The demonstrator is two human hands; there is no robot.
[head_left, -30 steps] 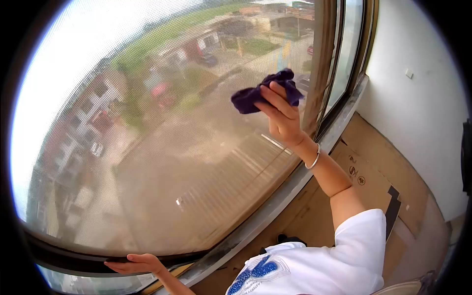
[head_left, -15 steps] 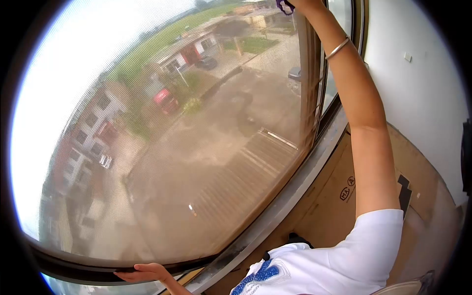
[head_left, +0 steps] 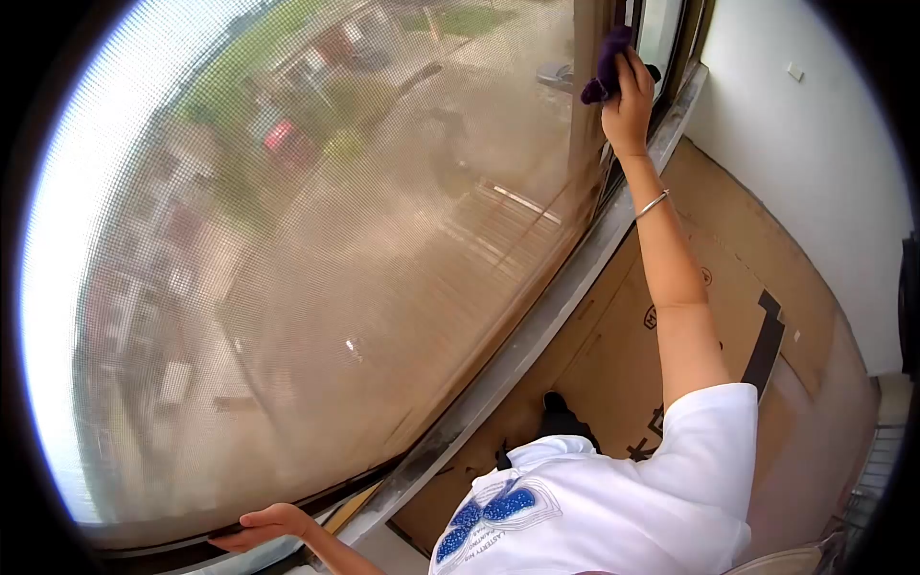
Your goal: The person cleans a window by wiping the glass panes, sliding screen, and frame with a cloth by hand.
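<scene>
Purple cloth [head_left: 609, 67] is showing at the upper right of the head view, where the right hand [head_left: 629, 110] is holding it bunched in its fingers. The cloth is overlapping the upright window frame [head_left: 586, 144], beside the mesh screen [head_left: 383, 240]; whether it is touching the frame, I cannot tell. The right arm [head_left: 671, 259] is reaching out nearly straight, so good control is probably depending on light, even fingertip pressure, with the cloth lying between skin and frame and no loose fold catching. The left hand [head_left: 273, 525] is holding nothing visible: its fingers are extending straight, the thumb standing wide, near the lower frame [head_left: 345, 491]. It is likely serving best as a gentle brace, keeping weight off the mesh.
</scene>
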